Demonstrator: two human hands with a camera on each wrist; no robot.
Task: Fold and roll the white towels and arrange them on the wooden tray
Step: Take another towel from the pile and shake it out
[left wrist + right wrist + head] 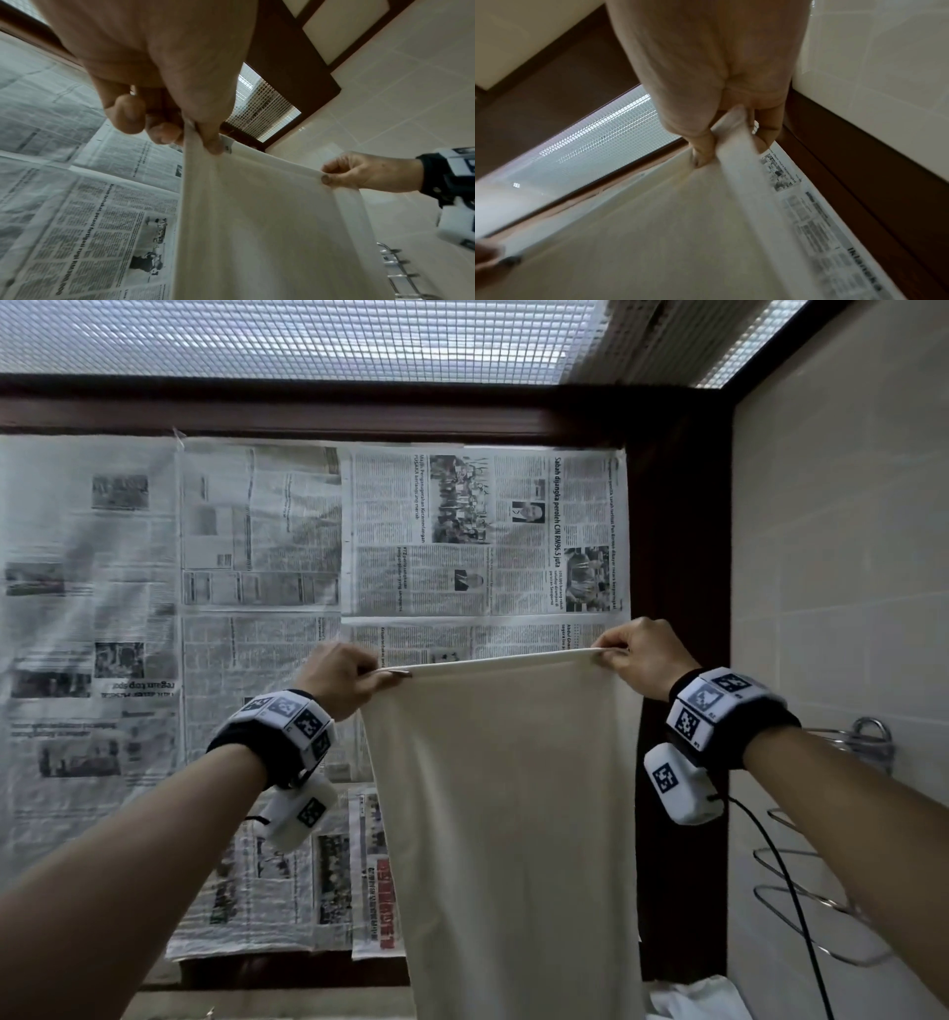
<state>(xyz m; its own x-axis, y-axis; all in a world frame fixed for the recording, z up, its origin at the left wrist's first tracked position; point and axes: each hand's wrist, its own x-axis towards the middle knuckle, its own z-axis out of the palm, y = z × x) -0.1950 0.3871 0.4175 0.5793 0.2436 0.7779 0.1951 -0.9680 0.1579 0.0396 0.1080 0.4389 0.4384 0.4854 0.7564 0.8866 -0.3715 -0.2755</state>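
Both hands, left hand [343, 677] and right hand [639, 654], pinch the hanging white cloth towel [506, 814]; grey newspaper sheets [257, 608] hang behind at 12 o'clock. The left wrist view alone shows a small tag [227, 145].

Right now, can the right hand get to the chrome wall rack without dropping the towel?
Probably not. The right hand and left hand each pinch a top corner of the towel. The wall rack sits to its right with open space between, but reaching means releasing that grip.

Towel [506, 814] hanging from two hands
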